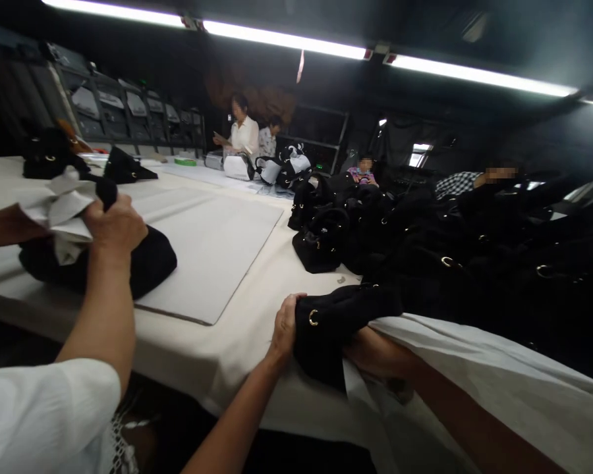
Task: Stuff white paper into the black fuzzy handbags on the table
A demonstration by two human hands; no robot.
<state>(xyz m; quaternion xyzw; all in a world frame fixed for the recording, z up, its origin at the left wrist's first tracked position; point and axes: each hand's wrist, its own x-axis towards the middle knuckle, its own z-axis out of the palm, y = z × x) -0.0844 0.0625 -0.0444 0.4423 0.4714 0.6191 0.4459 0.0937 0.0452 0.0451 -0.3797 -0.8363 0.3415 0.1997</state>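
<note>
A black fabric bag (326, 336) with a gold ring on its side is tilted at the table's near edge. My left hand (284, 329) is closed on the bag's left side, fingers at its upper edge. At the bag's right end is my right hand (375, 352), with white paper (454, 349) lying above and below it. That hand appears closed on the paper by the bag's opening, though its fingers are largely hidden. The long paper sheet trails off to the right over my forearm.
A heap of black bags (425, 257) fills the table's right side. At left, a co-worker's hand (116, 224) works on another black bag (153, 260) with crumpled paper, over a grey board (217, 243). Green tape (184, 161) lies farther back. Other people stand beyond the table.
</note>
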